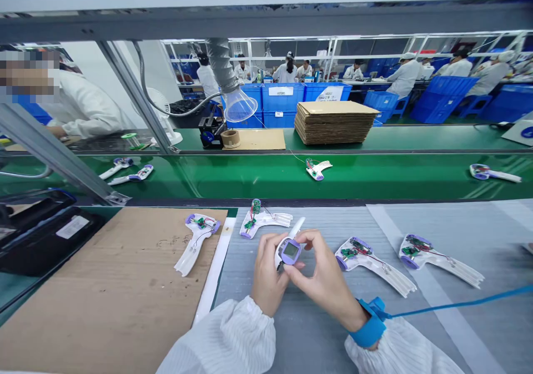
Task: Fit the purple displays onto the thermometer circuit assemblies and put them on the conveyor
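Note:
A white and purple handheld device (pixel 290 250) with a small grey screen is held between both hands, its screen facing up and its white handle pointing away. My left hand (pixel 268 274) grips its left side, fingers wrapped round it. My right hand (pixel 325 277), with a blue strap (pixel 370 324) at the wrist, pinches the right edge of the device with thumb and fingers. Just beyond my left hand lies an opened white shell (pixel 264 220) with a green circuit board. Two more opened shells (pixel 370 260) (pixel 437 254) with wires lie to the right on the grey mat.
Another opened shell (pixel 197 238) rests on the cardboard sheet (pixel 125 274) at left. Behind runs a green conveyor (pixel 391 174) carrying several shells. Stacked cardboard (pixel 335 123), a tape roll (pixel 230 138) and a hanging duct (pixel 222 63) are beyond. A person in white (pixel 89 105) sits at far left.

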Motion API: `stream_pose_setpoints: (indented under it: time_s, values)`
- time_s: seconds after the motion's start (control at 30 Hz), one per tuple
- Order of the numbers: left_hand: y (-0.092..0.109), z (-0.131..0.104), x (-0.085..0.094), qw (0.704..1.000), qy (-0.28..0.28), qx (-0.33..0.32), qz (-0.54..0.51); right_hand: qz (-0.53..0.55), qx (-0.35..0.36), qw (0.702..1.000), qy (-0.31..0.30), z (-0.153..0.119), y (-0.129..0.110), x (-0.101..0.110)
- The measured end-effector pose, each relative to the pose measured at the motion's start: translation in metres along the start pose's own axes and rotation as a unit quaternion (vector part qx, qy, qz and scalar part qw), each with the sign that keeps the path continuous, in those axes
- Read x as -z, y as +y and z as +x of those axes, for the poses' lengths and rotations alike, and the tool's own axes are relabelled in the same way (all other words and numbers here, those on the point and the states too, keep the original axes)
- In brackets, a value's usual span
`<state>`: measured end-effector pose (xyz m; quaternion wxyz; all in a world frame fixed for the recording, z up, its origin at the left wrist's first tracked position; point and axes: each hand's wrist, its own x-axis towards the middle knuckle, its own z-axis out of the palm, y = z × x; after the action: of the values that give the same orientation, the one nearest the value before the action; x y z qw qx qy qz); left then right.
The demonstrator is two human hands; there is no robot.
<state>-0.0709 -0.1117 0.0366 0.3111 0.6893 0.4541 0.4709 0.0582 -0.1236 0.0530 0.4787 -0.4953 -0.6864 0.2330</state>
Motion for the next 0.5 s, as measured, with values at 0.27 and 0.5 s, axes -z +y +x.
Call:
stream_pose_setpoints:
  time_s: [0.27,0.5]
  values:
    - [-0.0038,0.0003,-0.0021,1.000,0.001,-0.022,0.010,0.003,-0.016,1.000,-0.005,-0.0014,-0.0011,0.0000]
    - [-0.0041,-0.0001,0.0002,0.998,-0.009,-0.037,0.059,-0.007,-0.023,1.000,-0.014,-0.0021,-0.0019,0.0009]
